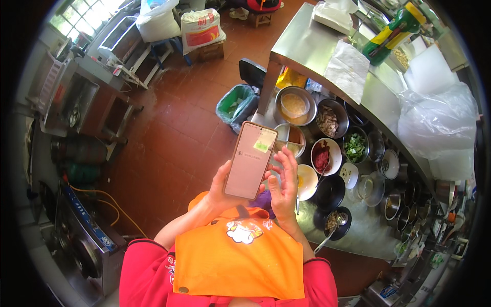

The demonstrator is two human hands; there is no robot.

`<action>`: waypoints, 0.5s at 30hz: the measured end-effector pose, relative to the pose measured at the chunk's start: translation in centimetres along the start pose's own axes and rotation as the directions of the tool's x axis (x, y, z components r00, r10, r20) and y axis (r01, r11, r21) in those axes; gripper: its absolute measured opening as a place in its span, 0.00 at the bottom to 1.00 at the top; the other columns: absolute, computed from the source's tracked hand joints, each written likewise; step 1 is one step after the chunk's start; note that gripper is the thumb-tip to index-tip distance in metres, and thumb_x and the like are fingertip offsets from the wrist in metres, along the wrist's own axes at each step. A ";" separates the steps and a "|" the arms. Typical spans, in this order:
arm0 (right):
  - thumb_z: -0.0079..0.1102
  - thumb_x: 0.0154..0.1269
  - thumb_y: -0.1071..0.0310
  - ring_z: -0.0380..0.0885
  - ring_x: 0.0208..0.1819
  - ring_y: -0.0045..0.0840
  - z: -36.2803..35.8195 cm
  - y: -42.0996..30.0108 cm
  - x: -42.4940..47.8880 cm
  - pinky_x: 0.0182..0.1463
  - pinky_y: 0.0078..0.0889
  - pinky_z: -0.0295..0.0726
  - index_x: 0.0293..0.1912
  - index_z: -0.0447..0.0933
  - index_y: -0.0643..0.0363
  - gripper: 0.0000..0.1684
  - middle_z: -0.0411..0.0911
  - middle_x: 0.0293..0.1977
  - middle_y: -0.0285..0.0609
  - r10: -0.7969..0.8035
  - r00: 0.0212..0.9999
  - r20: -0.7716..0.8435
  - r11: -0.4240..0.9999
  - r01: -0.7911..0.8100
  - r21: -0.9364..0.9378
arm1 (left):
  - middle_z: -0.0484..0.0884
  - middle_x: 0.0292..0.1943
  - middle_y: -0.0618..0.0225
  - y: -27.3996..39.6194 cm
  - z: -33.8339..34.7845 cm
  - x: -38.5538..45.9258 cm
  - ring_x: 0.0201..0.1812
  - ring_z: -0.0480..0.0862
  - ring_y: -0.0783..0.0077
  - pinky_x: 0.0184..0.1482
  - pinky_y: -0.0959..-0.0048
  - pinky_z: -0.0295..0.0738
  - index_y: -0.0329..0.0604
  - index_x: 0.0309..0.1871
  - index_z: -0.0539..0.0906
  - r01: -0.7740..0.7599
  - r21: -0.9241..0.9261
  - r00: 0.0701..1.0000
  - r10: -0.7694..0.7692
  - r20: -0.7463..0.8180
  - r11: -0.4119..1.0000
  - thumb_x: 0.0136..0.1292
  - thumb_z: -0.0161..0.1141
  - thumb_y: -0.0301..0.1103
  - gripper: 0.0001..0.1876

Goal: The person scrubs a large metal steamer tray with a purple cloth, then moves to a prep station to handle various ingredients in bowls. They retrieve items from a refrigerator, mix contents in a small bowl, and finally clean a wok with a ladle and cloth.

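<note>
My left hand (218, 192) holds a smartphone (249, 163) from below, its lit screen facing up at me. A chat-like page with a small green picture fills the screen. Beside the phone's right edge is my right hand (283, 182), fingers apart and holding nothing. Some fingertips behind the phone's right edge are partly hidden. An orange apron (238, 264) covers my chest below the phone. To the right, on the lower level of a steel counter, a white bowl of red paste (324, 153) and a bowl with a yellow liquid (306, 182) stand close to my right hand.
Bowls of chopped greens (355, 147) and sliced meat (328, 121) stand under the steel shelf (295, 34). A skimmer (341, 218) rests in a dark bowl. A lined bin (237, 103) stands ahead. Gas stoves (82, 249) and a yellow hose (115, 205) are at left.
</note>
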State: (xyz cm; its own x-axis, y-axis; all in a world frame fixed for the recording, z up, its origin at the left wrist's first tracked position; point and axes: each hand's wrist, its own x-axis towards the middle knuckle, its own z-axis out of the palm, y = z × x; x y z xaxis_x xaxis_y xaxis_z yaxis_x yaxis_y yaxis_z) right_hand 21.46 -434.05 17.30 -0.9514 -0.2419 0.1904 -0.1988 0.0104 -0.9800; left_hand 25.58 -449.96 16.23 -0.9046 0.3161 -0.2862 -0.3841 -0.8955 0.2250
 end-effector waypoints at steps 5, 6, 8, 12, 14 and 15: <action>0.57 0.61 0.77 0.65 0.60 0.26 0.0 -0.1 -1.1 0.60 0.29 0.69 0.68 0.58 0.62 0.36 0.58 0.66 0.44 0.170 0.977 0.131 0.938 -0.201 0.283 | 0.69 0.63 0.53 0.0 -0.1 0.0 0.61 0.72 0.58 0.57 0.54 0.72 0.43 0.70 0.63 -0.012 0.052 1.000 0.013 -0.020 0.999 0.60 0.51 0.66 0.43; 0.58 0.60 0.78 0.65 0.60 0.26 0.1 -0.6 -1.1 0.61 0.29 0.69 0.70 0.55 0.61 0.39 0.58 0.66 0.43 0.210 0.962 0.174 0.906 -0.259 0.335 | 0.69 0.63 0.53 0.2 -0.3 0.1 0.61 0.72 0.58 0.56 0.54 0.72 0.43 0.69 0.64 -0.010 0.111 1.000 0.012 -0.012 0.994 0.60 0.52 0.67 0.43; 0.58 0.58 0.81 0.65 0.59 0.24 0.4 -1.7 -1.3 0.62 0.28 0.67 0.72 0.50 0.59 0.46 0.58 0.66 0.40 0.281 0.922 0.264 0.824 -0.374 0.426 | 0.70 0.61 0.53 0.3 -1.2 0.2 0.60 0.73 0.57 0.56 0.55 0.73 0.43 0.69 0.64 0.041 -0.033 0.991 -0.036 0.133 0.999 0.59 0.52 0.67 0.44; 0.60 0.56 0.83 0.61 0.63 0.25 0.6 -1.6 -1.4 0.65 0.28 0.63 0.74 0.42 0.58 0.52 0.56 0.66 0.39 0.244 0.914 0.323 0.850 -0.362 0.383 | 0.71 0.61 0.52 0.4 -1.2 0.2 0.59 0.74 0.58 0.56 0.58 0.74 0.42 0.69 0.64 0.059 -0.066 0.987 -0.048 0.152 0.996 0.58 0.54 0.67 0.45; 0.61 0.55 0.83 0.60 0.65 0.27 0.8 -1.9 -1.3 0.66 0.30 0.61 0.74 0.41 0.57 0.54 0.55 0.67 0.40 0.246 0.915 0.320 0.850 -0.362 0.383 | 0.70 0.61 0.53 0.3 -1.1 0.2 0.60 0.74 0.59 0.57 0.59 0.73 0.41 0.69 0.64 0.024 -0.037 0.990 -0.018 0.139 0.999 0.57 0.55 0.67 0.45; 0.61 0.55 0.83 0.59 0.66 0.28 0.8 -1.9 -1.3 0.67 0.30 0.60 0.74 0.40 0.57 0.54 0.55 0.67 0.40 0.234 0.916 0.326 0.858 -0.353 0.374 | 0.70 0.62 0.53 0.2 -1.1 0.2 0.60 0.73 0.60 0.57 0.59 0.73 0.41 0.69 0.64 0.005 -0.023 0.991 -0.002 0.130 1.000 0.57 0.55 0.68 0.46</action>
State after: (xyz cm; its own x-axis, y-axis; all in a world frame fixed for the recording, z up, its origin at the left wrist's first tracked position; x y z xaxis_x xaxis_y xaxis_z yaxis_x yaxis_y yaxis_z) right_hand 23.22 -434.57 18.85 -0.8412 -0.5356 -0.0743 0.2531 -0.2687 -0.9294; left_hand 25.55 -450.44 15.23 -0.9201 0.3563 -0.1627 -0.3845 -0.9008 0.2020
